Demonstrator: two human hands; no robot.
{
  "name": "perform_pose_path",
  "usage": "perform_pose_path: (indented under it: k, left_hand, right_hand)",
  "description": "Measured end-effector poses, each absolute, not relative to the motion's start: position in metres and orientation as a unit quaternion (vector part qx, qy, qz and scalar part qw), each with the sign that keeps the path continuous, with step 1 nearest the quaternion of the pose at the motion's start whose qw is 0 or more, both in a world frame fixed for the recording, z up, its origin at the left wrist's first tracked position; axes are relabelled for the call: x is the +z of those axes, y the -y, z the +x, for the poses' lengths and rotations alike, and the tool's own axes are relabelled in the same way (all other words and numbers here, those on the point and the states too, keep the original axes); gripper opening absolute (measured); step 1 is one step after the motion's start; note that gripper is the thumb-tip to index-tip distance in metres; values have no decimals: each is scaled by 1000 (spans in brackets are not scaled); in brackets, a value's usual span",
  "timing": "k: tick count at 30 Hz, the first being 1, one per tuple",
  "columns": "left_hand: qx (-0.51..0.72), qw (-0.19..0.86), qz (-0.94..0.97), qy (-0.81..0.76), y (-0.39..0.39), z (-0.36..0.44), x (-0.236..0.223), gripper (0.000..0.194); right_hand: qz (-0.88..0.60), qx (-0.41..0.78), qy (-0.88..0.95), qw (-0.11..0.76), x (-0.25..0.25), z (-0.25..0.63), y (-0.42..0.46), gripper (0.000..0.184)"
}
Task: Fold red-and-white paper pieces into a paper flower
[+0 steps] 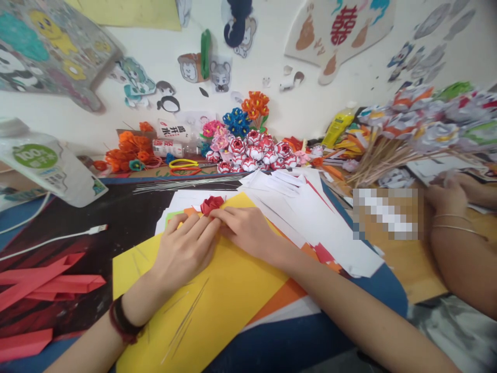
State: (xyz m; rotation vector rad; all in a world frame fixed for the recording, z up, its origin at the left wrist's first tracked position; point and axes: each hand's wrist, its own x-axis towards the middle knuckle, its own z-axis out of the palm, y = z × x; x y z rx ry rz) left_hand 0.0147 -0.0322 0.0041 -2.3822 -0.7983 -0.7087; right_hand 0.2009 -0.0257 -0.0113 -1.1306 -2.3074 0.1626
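Note:
A small red folded paper flower [212,203] sits at the far edge of a yellow sheet of paper [217,305]. My left hand [185,247] lies on the yellow sheet with its fingers pressed together, the fingertips touching the red flower. My right hand [248,228] comes in from the right, fingers pinched against the same flower. Both hands meet at its base. Thin wires [186,316] lie loose on the yellow sheet near my left wrist.
White paper sheets [310,207] are stacked to the right. Red folded strips [42,282] lie at left beside a white cable [58,238]. Finished paper flowers [252,147] and scissors [184,167] line the wall. Another person's arm [462,259] rests at right, near flowers on sticks [419,124].

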Motion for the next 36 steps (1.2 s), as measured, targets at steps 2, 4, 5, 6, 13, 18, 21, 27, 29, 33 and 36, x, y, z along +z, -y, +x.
perform_pose_path:
  k: [2,4,5,6,13,18,21,27,29,33,36]
  left_hand:
    - [-266,255,-881,298,31,14,2,14]
    - [-265,248,-881,302,31,14,2,14]
    - [-264,246,-882,303,30,14,1,14]
    - [-263,244,-882,304,30,14,1,14]
    - [-262,231,-886,306,30,13,0,15]
    - [-265,224,-888,302,29,14,-1,17]
    - [-262,222,-890,299,29,14,-2,18]
    - [-252,215,-894,302,29,13,-2,16]
    - [-252,214,-894,303,29,13,-2,16]
    - [-253,217,-893,301,29,13,-1,14]
    - [-258,214,-893,299,29,13,-1,16]
  right_hand:
    - [-425,56,859,280,-12,200,25,27]
    - [-426,52,859,279,-13,200,25,27]
    - [-426,51,859,279,-13,200,25,27]
    - [-425,50,860,279,-13,200,25,27]
    - [-420,47,865,270,-12,200,25,27]
    - [-419,58,864,273,-11,200,26,27]
    - [-425,67,861,270,-9,199,27,28]
    - [-430,60,862,261,-10,199,27,29]
    - [-427,54,864,262,-10,200,27,29]
    - [-423,40,866,263,-10,200,27,28]
    - [-428,31,865,260,-10,199,27,27]
